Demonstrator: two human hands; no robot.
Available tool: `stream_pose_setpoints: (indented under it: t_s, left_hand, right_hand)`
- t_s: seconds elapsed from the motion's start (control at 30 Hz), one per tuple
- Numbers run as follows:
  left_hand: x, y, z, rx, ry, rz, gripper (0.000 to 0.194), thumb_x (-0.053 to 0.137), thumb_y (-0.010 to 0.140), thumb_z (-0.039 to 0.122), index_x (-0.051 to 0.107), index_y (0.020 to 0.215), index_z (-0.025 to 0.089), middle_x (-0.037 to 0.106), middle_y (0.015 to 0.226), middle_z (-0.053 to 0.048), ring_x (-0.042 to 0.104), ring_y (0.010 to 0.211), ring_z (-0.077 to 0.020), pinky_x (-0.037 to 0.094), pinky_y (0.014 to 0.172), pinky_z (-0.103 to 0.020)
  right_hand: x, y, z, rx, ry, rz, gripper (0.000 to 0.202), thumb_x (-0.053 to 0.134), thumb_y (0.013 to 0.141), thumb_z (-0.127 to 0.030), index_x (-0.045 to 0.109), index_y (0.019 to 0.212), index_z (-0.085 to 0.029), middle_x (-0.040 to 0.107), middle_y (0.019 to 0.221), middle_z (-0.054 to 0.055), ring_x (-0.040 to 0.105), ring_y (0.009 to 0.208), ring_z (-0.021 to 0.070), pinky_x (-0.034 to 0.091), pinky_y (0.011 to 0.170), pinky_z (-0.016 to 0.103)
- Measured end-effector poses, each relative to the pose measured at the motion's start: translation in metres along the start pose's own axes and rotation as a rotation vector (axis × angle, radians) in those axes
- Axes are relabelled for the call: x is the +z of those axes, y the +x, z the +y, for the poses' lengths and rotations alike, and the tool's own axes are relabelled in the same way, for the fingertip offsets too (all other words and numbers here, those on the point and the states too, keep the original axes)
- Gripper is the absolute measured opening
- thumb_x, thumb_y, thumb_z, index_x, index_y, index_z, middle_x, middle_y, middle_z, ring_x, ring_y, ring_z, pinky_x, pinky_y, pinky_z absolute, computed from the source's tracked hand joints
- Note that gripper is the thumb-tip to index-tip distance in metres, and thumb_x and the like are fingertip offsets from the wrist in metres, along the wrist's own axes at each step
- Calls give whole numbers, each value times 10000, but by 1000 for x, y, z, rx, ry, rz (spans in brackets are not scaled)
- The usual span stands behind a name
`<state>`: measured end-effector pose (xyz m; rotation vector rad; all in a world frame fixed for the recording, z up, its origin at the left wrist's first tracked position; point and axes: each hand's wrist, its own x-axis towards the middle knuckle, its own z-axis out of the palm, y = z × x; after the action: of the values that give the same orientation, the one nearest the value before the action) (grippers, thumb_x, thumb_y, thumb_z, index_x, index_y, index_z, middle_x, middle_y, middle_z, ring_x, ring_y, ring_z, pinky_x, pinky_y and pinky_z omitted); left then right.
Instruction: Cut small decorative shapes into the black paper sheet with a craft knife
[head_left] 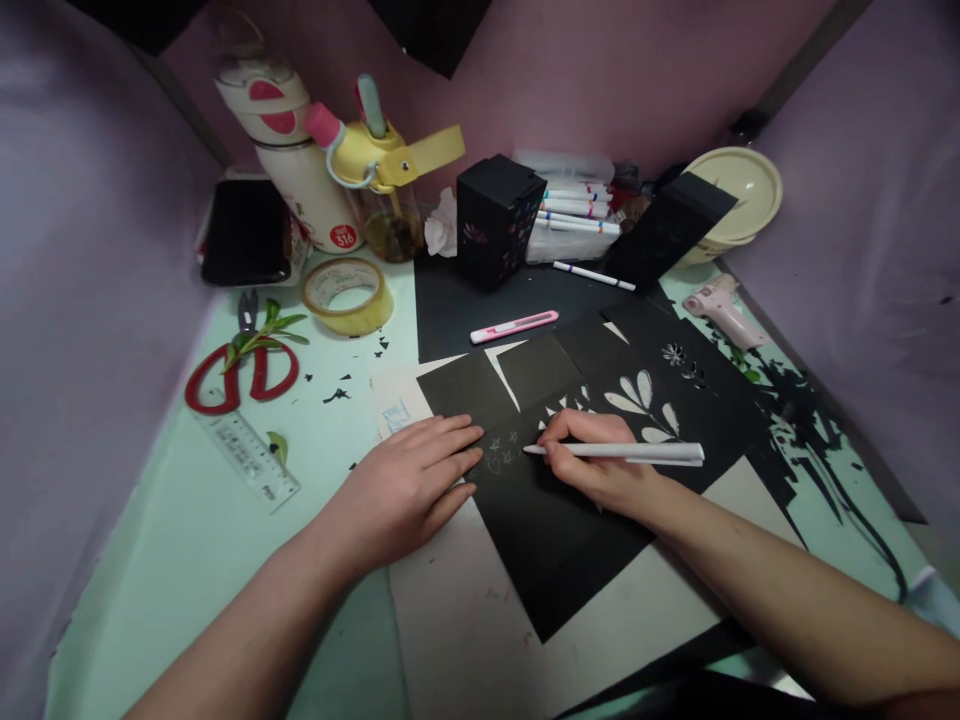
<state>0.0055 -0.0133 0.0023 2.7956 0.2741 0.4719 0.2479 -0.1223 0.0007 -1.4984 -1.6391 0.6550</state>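
Observation:
My right hand (600,460) grips a white pen (660,453), its tip touching or just over a sheet of black paper (547,570). Left of the tip, small stars and a heart-like outline are drawn in a light line on the paper. My left hand (420,480) lies flat with fingers extended, its fingertips on the paper's left edge. Leaf shapes (637,395) cut through the paper show pale above my right hand, and smaller cut-outs there are partly covered by its fingers. Under the paper lies a pale board (465,640).
A pink cutter (514,327) lies behind the paper, near a black box (495,222) and white markers (574,225). At left are red-handled scissors (214,380), a clear ruler (255,462), tape (349,315) and bottles (300,180). A glue gun (726,312) and black scraps (810,420) are at right.

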Motion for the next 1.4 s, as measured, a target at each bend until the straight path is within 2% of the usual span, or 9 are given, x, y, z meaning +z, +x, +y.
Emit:
stream_pose_setpoints:
  t_s: [0.57,0.8,1.07,1.4]
  left_hand:
    - [2,0,-1,-6,-15,-1,285,532,972,272,674,1170,124,657,1299,-105,594,1236,-290,518,1030,-499]
    - [3,-1,-1,-18,-18,1,280,539,966,275,677,1170,141,656,1300,-104,587,1248,-277,511,1040,-473]
    - [2,0,-1,-22,-21,-6,282,533,968,279,683,1164,143,658,1297,-106,589,1246,-277,506,1050,-475]
    - [2,0,0,-17,-24,0,277,530,970,274,679,1163,143,661,1292,-102,596,1237,-280,517,1036,-484]
  right_hand:
    - [0,1,-4,45,-32,38,171,544,844,-185,565,676,-203,630,641,-14,572,561,110,427,546,220]
    - [-1,0,-2,25,-8,-18,163,550,832,-181,573,671,-197,620,616,-12,558,534,110,418,516,221]
    - [-2,1,-5,35,-7,8,152,563,823,-174,601,678,-199,654,623,-8,595,534,112,455,520,212]
    - [-2,1,-4,-3,-14,-35,157,567,844,-194,619,696,-197,661,633,6,604,549,126,459,534,236]
